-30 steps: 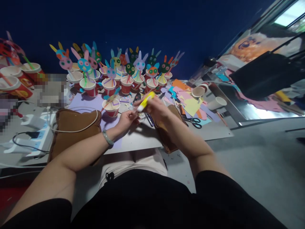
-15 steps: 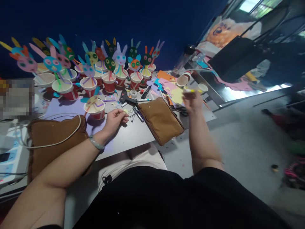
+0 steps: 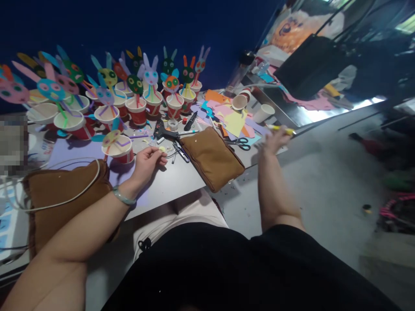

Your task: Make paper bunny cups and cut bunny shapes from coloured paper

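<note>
My left hand (image 3: 147, 165) pinches a small pale yellow piece (image 3: 162, 149) above the white table. Just left of it stands a paper cup (image 3: 126, 156) with a yellow face figure on top. My right hand (image 3: 275, 140) is over the table's right end, its fingers closed on a yellow marker (image 3: 282, 128). Black scissors (image 3: 240, 142) lie to its left. A black glue gun (image 3: 167, 132) rests behind my left hand, near several pens (image 3: 180, 152).
Several red and white cups (image 3: 136, 116) with paper rabbit faces fill the back left. Brown cushions lie at left (image 3: 65, 190) and centre (image 3: 212, 160). Paper scraps (image 3: 234, 123) and a white cup (image 3: 264, 113) are at right. A white cable (image 3: 78, 195) crosses the left cushion.
My right hand has moved right with the yellow marker, uncovering the scissors. The view has shifted, so the table's things appear farther left. My left hand keeps its pinch.
</note>
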A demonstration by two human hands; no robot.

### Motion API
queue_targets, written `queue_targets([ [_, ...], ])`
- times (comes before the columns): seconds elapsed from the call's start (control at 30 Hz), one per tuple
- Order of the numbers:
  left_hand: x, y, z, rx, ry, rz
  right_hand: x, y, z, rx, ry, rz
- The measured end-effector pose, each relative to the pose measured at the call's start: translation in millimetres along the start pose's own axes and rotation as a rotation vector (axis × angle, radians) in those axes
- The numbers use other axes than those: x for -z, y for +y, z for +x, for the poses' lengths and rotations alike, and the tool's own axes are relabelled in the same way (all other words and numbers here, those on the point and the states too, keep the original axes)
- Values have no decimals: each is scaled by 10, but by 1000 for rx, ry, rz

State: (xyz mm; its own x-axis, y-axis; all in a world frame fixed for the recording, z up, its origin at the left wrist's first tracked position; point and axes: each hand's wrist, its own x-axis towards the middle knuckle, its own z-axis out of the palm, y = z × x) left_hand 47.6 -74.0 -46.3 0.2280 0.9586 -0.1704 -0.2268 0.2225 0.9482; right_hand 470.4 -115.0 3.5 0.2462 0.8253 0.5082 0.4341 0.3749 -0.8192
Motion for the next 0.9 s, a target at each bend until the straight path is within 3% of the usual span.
queue_targets([
  [0.03,10,-7,6,-4,5,4,-147,68,67,-84,256,8],
  [0.07,19,-14,12,-8,5,7,-321,104,124,-172,417,36],
  [0.1,28,-21,19,-15,2,10,-519,109,173,-239,481,87],
  [0.2,46,-40,38,-29,-12,19,-1197,-34,265,-288,311,172],
  [0.3,44,-39,47,-31,-1,14,-1844,-297,258,-238,-18,211],
  [0.43,16,-5,25,-12,24,9,-2408,-569,76,-174,-288,252],
  [0.53,-3,22,20,11,11,19,-2569,-571,-105,-106,-306,247],
  [0.7,-8,45,65,69,45,-28,-2584,-392,-267,65,-277,128],
  [0.9,4,45,80,64,9,-53,-2556,-367,-337,298,-444,-20],
])
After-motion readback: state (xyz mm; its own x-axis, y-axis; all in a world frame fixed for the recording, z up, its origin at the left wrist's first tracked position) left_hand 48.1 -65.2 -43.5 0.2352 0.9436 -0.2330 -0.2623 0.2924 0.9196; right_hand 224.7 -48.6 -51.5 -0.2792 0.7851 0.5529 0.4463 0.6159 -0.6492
